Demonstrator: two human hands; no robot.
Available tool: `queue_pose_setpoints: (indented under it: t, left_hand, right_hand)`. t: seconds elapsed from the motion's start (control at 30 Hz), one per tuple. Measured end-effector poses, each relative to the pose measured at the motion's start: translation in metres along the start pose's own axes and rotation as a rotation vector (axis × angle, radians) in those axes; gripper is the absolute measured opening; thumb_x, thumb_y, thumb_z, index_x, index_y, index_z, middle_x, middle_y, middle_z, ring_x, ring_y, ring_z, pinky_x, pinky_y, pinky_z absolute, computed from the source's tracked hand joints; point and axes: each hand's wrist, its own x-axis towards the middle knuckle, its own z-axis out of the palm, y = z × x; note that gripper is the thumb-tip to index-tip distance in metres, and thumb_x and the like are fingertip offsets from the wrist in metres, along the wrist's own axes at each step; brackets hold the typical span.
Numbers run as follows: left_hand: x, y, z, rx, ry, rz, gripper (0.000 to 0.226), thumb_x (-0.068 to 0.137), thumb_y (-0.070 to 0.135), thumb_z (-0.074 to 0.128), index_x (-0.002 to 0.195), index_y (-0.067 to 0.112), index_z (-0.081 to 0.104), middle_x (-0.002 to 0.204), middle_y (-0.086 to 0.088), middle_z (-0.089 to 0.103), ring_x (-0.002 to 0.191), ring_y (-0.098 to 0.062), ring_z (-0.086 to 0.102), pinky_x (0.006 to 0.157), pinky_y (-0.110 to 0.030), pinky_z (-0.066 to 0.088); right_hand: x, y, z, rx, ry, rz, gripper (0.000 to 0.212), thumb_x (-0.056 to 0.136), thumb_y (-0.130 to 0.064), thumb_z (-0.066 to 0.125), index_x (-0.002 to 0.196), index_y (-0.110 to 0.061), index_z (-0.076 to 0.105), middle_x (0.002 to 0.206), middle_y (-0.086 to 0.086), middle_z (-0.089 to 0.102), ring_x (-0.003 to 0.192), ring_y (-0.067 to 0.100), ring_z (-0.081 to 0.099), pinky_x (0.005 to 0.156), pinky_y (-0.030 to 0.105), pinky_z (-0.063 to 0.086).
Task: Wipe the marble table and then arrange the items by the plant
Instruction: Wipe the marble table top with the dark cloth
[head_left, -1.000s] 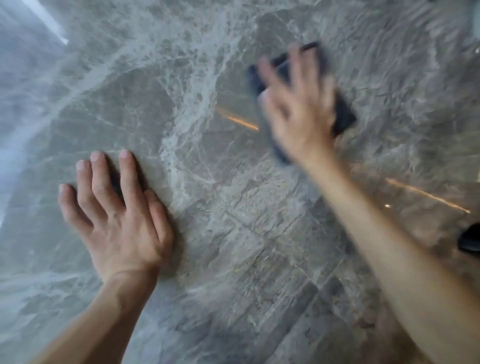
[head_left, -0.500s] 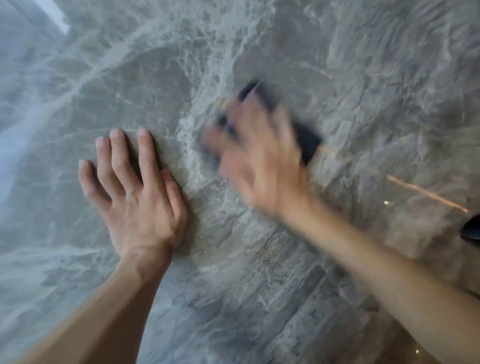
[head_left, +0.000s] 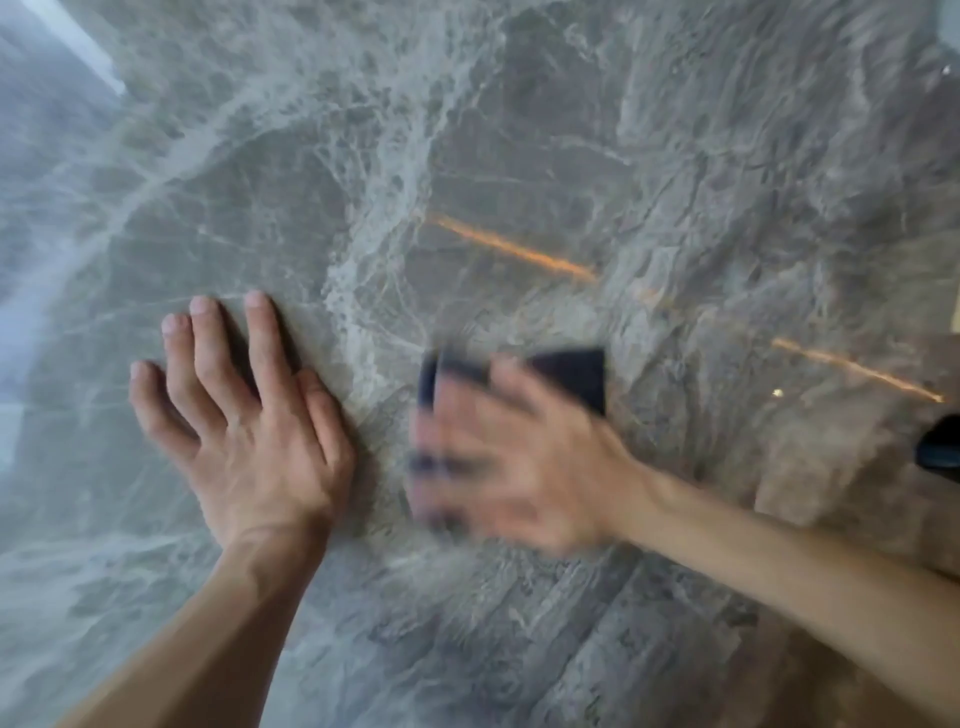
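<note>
The left hand (head_left: 249, 441) lies flat on the marble desk (head_left: 519, 156), fingers (head_left: 265, 348) straight and spread. Just beside it, the blurred right hand (head_left: 519, 467) presses a dark cloth (head_left: 571, 376) down, fingers flat.

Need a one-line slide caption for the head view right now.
Right hand presses a dark cloth on the marble table; left hand rests flat beside it.

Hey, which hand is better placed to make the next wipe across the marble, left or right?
Right. The right hand lies on the dark cloth, against the marble table. The left hand rests flat on bare marble, holding nothing, probably just bracing.
</note>
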Motion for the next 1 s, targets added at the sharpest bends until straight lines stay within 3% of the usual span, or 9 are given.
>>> queue_pose_setpoints:
  t: [0.1,0.3,0.43,0.53,0.63,0.73,0.77,0.9,1.0]
  left_hand:
    - [0.000,0.000,0.001,-0.021,-0.004,-0.005,0.063,0.093,0.028,0.032,0.151,0.018,0.011,0.158,-0.018,0.006,0.148,-0.036,0.004,0.117,-0.061,0.005]
    - [-0.001,0.000,0.001,-0.032,0.003,-0.011,0.063,0.093,0.029,0.031,0.151,0.018,0.012,0.158,-0.019,0.005,0.147,-0.036,0.003,0.117,-0.061,0.004]
    - [-0.001,0.002,0.000,-0.065,0.002,-0.017,0.061,0.093,0.029,0.031,0.151,0.019,0.011,0.158,-0.020,0.007,0.147,-0.038,0.005,0.115,-0.064,0.007]
    - [0.000,0.002,0.000,-0.070,-0.004,-0.021,0.061,0.094,0.029,0.030,0.151,0.020,0.010,0.158,-0.020,0.006,0.147,-0.038,0.005,0.115,-0.065,0.007]
    - [0.001,0.000,0.001,-0.038,-0.008,-0.009,0.063,0.093,0.030,0.031,0.152,0.018,0.010,0.158,-0.020,0.006,0.148,-0.037,0.004,0.117,-0.062,0.004]
    - [-0.001,0.000,0.001,-0.023,-0.006,-0.023,0.063,0.093,0.029,0.031,0.152,0.017,0.012,0.158,-0.019,0.008,0.148,-0.037,0.005,0.118,-0.061,0.004]
    - [-0.001,-0.001,0.000,-0.015,-0.004,-0.026,0.063,0.093,0.029,0.032,0.152,0.017,0.012,0.158,-0.019,0.008,0.148,-0.037,0.005,0.118,-0.060,0.004]
    - [0.000,-0.002,0.000,-0.020,-0.019,-0.016,0.062,0.095,0.027,0.034,0.152,0.018,0.011,0.158,-0.019,0.007,0.148,-0.037,0.005,0.117,-0.061,0.004]
    - [0.000,-0.001,0.001,-0.016,-0.014,-0.016,0.062,0.093,0.029,0.031,0.152,0.018,0.012,0.158,-0.020,0.007,0.148,-0.037,0.005,0.118,-0.061,0.004]
  right_hand:
    - [-0.078,0.049,-0.020,-0.063,-0.236,-0.481,0.043,0.098,-0.047,0.043,0.140,-0.046,0.044,0.156,-0.004,0.036,0.146,0.019,0.030,0.114,0.053,0.031]
    - [0.017,0.148,-0.041,-0.091,0.246,0.935,0.050,0.098,-0.050,0.029,0.148,-0.048,0.024,0.161,0.006,0.024,0.149,0.028,0.020,0.117,0.059,0.018]
    - [-0.030,-0.007,0.000,0.066,-0.047,-0.015,0.039,0.096,-0.046,0.047,0.135,-0.045,0.049,0.149,-0.011,0.045,0.138,0.020,0.044,0.109,0.051,0.037]
    - [-0.110,0.055,-0.024,-0.062,-0.275,-0.464,0.045,0.097,-0.046,0.046,0.141,-0.046,0.043,0.157,-0.006,0.032,0.147,0.017,0.028,0.115,0.052,0.028]
    - [-0.079,0.168,-0.048,-0.152,-0.007,0.338,0.048,0.098,-0.053,0.030,0.146,-0.054,0.020,0.159,0.003,0.028,0.148,0.028,0.021,0.116,0.061,0.019]
    - [0.019,0.143,-0.037,-0.051,0.238,1.104,0.056,0.096,-0.053,0.020,0.150,-0.040,0.026,0.161,0.008,0.024,0.150,0.025,0.017,0.121,0.053,0.011]
    - [0.033,0.105,-0.025,-0.091,0.248,1.017,0.057,0.097,-0.049,0.024,0.150,-0.031,0.032,0.159,0.011,0.029,0.149,0.026,0.019,0.123,0.048,0.005]
    - [-0.052,0.006,-0.010,-0.007,-0.266,-0.394,0.050,0.095,-0.048,0.049,0.144,-0.041,0.041,0.158,-0.003,0.031,0.148,0.020,0.025,0.122,0.050,0.009]
    - [-0.075,0.126,-0.039,-0.193,-0.263,-0.506,0.048,0.097,-0.051,0.040,0.145,-0.044,0.038,0.159,-0.003,0.030,0.147,0.022,0.026,0.118,0.055,0.018]
